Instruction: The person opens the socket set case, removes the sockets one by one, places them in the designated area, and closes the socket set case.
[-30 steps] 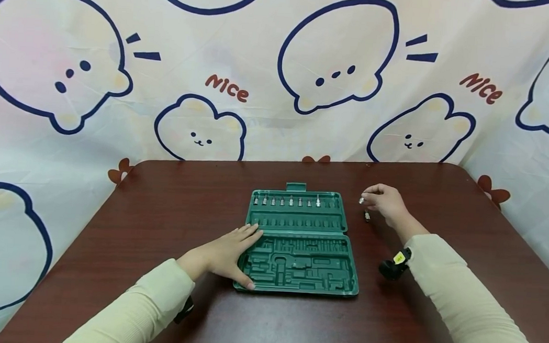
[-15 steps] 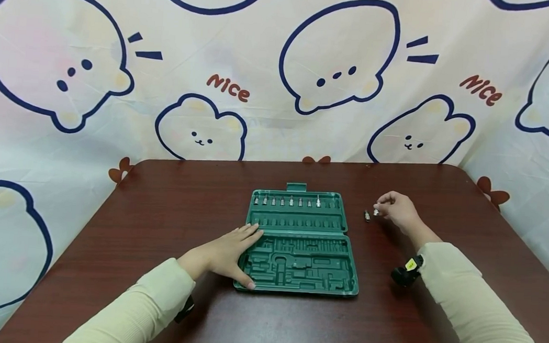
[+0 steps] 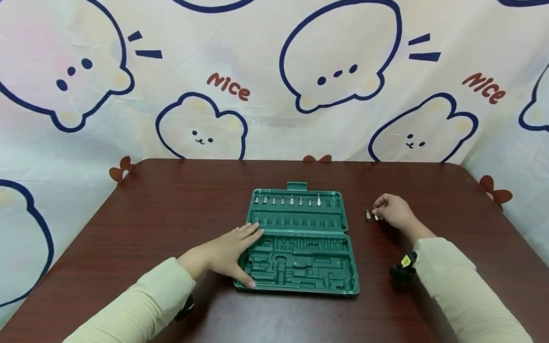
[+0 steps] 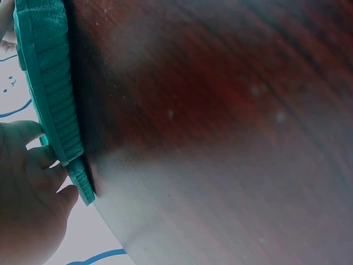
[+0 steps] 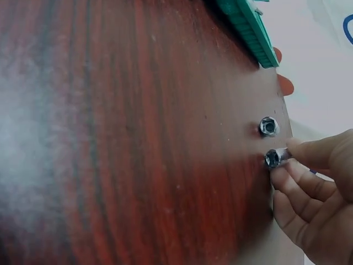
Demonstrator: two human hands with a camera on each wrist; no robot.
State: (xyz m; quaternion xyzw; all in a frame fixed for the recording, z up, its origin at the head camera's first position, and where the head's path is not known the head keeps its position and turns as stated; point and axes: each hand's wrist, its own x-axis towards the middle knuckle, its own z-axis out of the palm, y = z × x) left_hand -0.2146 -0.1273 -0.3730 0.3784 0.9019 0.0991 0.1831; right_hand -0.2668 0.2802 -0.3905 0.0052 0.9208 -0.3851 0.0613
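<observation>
A person sits at a dark wooden table (image 3: 159,206), both arms in pale sleeves. On the left, the left hand (image 3: 224,255) lies flat with straight fingers on the left edge of an open green tool case (image 3: 300,241), steadying it and gripping nothing. The case's far half holds a row of small metal bits (image 3: 287,200); its near half shows bare moulded slots. To the right of the case, a small metal socket (image 3: 368,215) lies on the table. Just beside it, the right hand (image 3: 395,211) pinches a second socket (image 5: 274,157) between thumb and fingertips, low against the tabletop.

The step in hand looks like laying out pieces beside the case; the next move likely calls for letting go and drawing the fingers clear without knocking either socket.

A second ago the right hand hovered higher and nearer the case; it has since moved right and come down, bringing its socket next to the lying one. The left hand has stayed put.
</observation>
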